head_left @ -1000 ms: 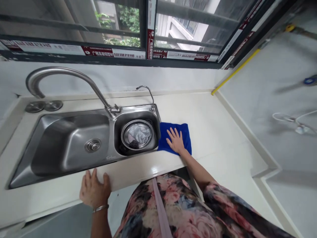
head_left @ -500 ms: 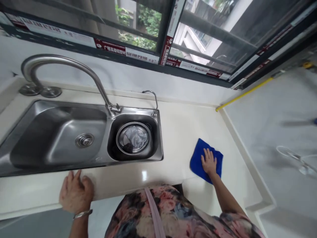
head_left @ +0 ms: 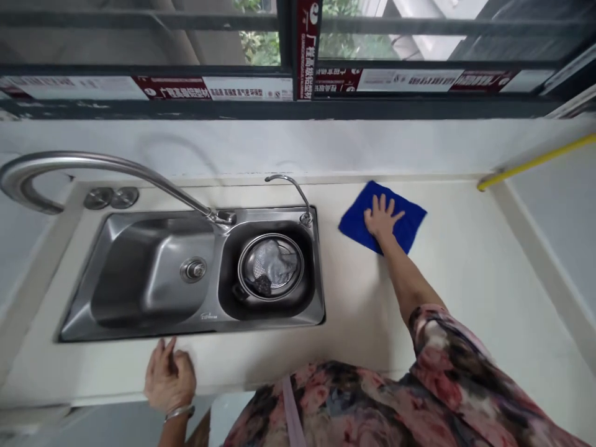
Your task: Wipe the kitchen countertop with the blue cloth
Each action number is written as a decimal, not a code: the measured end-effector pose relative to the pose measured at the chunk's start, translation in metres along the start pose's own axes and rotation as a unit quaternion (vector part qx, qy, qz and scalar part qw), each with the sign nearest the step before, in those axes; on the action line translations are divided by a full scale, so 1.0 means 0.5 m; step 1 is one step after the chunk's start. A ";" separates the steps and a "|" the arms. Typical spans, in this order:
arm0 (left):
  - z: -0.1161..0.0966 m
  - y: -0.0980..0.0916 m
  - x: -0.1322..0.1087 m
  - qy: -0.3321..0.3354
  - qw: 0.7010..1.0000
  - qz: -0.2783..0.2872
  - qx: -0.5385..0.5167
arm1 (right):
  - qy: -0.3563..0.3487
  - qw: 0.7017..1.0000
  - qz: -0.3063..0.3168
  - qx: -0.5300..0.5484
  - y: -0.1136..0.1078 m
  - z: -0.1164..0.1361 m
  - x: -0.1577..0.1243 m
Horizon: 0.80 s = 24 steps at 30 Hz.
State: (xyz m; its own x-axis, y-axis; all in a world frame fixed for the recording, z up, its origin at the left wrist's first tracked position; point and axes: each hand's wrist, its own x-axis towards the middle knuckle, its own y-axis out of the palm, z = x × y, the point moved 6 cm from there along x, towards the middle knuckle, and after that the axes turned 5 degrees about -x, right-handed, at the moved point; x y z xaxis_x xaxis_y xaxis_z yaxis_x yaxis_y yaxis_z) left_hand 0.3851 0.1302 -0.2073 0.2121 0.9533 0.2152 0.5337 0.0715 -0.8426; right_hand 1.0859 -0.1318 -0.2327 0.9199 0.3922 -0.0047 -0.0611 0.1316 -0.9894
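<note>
My right hand (head_left: 382,217) lies flat with fingers spread on a blue cloth (head_left: 408,218), pressing it onto the cream countertop (head_left: 456,273) near the back wall, right of the sink. My left hand (head_left: 168,375) rests over the counter's front edge below the sink, fingers curled on the edge, a metal bangle on the wrist. It holds nothing.
A steel double sink (head_left: 139,279) fills the left part of the counter, with a strainer basket (head_left: 270,268) in the small right bowl. A tall curved faucet (head_left: 107,167) and a small tap (head_left: 298,192) stand behind it. A window runs along the back; a yellow pipe (head_left: 535,162) sits at right.
My right hand has slid the blue cloth from beside the sink out to the right, then up to the back of the counter. My left hand stayed on the front edge.
</note>
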 end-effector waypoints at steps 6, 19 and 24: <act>0.011 0.000 0.005 -0.021 0.999 -0.005 0.023 | -0.227 0.973 0.001 0.040 0.032 0.237 -0.011; 0.007 0.003 -0.005 0.013 0.999 -0.032 -0.025 | -0.401 0.914 0.028 0.060 0.018 0.298 -0.312; 0.015 0.014 -0.013 0.006 0.998 -0.037 -0.049 | -0.470 0.880 0.051 0.034 0.018 0.271 -0.453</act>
State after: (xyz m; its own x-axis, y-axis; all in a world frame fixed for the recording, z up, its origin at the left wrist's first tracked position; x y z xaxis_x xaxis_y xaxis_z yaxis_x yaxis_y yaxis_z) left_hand 0.3811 0.1269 -0.2183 0.1794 0.9426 0.2817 0.6253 0.1118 -0.7723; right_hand 0.8242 -0.0960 -0.2210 0.1822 0.9814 0.0610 -0.1779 0.0939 -0.9796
